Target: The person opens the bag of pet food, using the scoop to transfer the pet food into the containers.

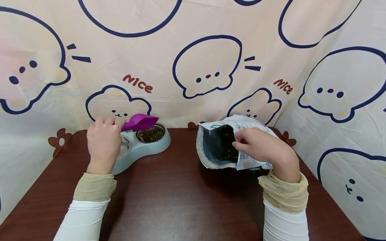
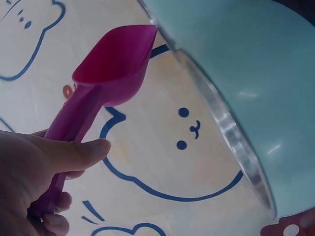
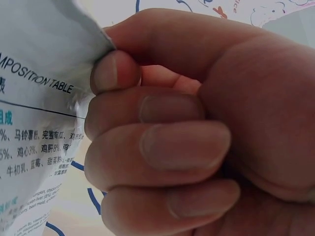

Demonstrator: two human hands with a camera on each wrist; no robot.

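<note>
My left hand (image 1: 104, 144) grips the handle of a purple scoop (image 1: 141, 122), which is held over the double pet bowl (image 1: 156, 147). In the left wrist view the scoop (image 2: 115, 64) looks empty, with my thumb along its handle. Brown kibble (image 1: 151, 134) lies in the right-hand bowl; the left one, partly behind my hand, shows bare metal. With thumb and curled fingers my right hand (image 1: 260, 147) pinches the rim of a white food bag (image 1: 248, 124). The bag's mouth faces left, and dark kibble shows inside. Printed text covers the bag (image 3: 39, 113) in the right wrist view.
A dark brown wooden table (image 1: 169, 201) lies under everything. Behind it and on both sides hangs a pale cloth (image 1: 163, 60) with bear drawings. Something dark (image 1: 255, 172) shows beneath the bag, too hidden to identify.
</note>
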